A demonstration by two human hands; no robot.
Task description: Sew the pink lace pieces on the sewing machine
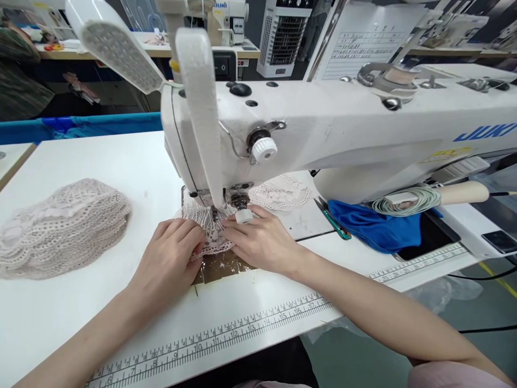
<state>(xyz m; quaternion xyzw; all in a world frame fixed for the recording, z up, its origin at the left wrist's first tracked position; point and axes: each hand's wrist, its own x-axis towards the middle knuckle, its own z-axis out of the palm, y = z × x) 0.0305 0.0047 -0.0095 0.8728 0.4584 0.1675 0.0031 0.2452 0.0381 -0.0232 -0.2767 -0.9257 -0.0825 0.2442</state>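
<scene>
A white Juki sewing machine (331, 134) stands on the white table (100, 178). A small piece of pale lace (208, 229) lies under its presser foot (214, 211). My left hand (169, 258) presses on the lace from the left, fingers curled down onto it. My right hand (262, 240) holds the lace from the right, fingers pinched on its edge, a white thimble-like ring (244, 216) on one finger. More lace (283, 194) lies behind the needle.
A heap of pale lace pieces (60, 229) sits at the left. Blue cloth (375, 226) and green-handled snips (333, 221) lie under the machine arm. A ruler strip (226, 331) runs along the table's front edge. A phone (501, 241) lies far right.
</scene>
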